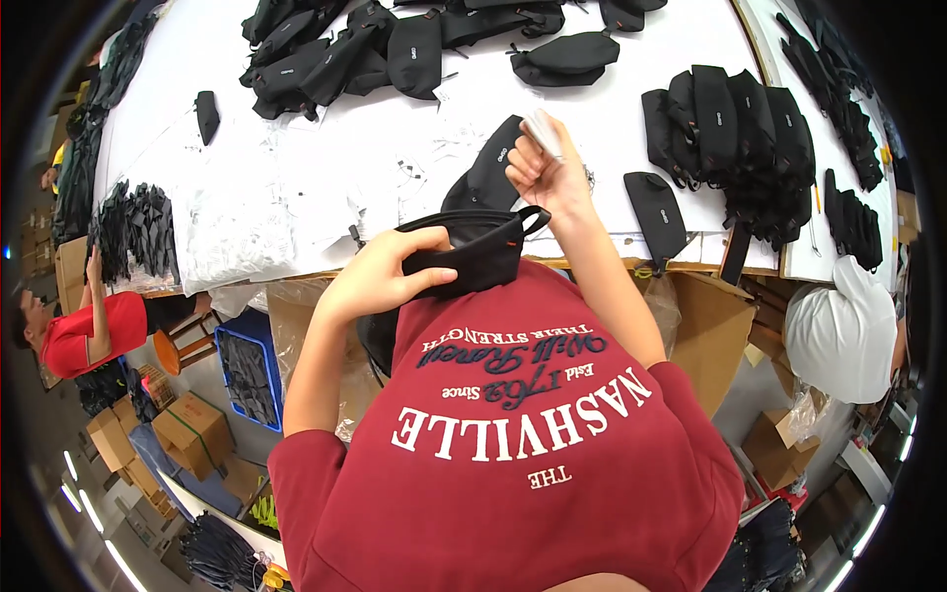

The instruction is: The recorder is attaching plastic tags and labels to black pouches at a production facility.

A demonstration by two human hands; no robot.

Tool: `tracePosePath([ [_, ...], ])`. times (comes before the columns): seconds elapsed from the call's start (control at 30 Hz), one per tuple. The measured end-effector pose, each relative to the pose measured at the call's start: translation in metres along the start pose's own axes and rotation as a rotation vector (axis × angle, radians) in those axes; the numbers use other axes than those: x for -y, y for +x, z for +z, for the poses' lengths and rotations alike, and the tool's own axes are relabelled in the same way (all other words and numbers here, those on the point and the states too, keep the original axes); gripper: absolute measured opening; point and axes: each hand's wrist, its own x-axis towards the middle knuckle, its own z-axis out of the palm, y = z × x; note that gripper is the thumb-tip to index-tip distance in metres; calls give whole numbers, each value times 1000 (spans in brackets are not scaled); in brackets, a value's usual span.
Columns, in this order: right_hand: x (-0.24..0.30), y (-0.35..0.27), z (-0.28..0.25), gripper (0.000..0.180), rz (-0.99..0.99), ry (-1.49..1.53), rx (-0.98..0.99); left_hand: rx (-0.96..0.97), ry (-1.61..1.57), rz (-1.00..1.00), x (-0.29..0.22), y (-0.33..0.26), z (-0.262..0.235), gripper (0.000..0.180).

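My left hand [390, 271] grips the rim of a black fabric pouch [483, 264], thumb outside and the fingers partly inside its mouth. The pouch is held open near my chest, at the table's front edge, with a loop at its right end. Above the pouch's right end, my right hand [554, 178] is raised, closed on a small flat white piece [543, 135]; whether it is paper or a packet I cannot tell. Another black pouch [488, 168] lies flat on the white table just behind the held one.
A heap of black pouches [414, 59] covers the far side; stacked pouches [725, 123] stand right, beside a single pouch [656, 212]. Clear plastic bags [237, 227] lie left, near bundled black pieces [138, 232]. A co-worker in red [99, 331] is at far left.
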Motion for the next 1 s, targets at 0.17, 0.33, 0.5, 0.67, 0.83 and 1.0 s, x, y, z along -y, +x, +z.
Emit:
tracePosePath([
  [0.17,-9,8,3,27,-140,-322,-118,-26,14,9,1,-4,1,24],
  [0.33,-19,14,-4,29,-74,-356,-241,-38,-13,3,2,-8,0,24],
  [0.5,-24,29,-23,33,-52,-463,-128,-1,-19,-5,3,-5,-5,25],
  [0.67,-33,21,2,33,-45,-502,-216,10,-20,14,3,-1,-9,24],
  [0.83,-30,31,-8,31,-122,-622,-229,81,-4,-43,-2,5,-19,26],
  [1.0,14,17,6,29,-479,-893,0,-167,129,150,18,19,-22,24],
])
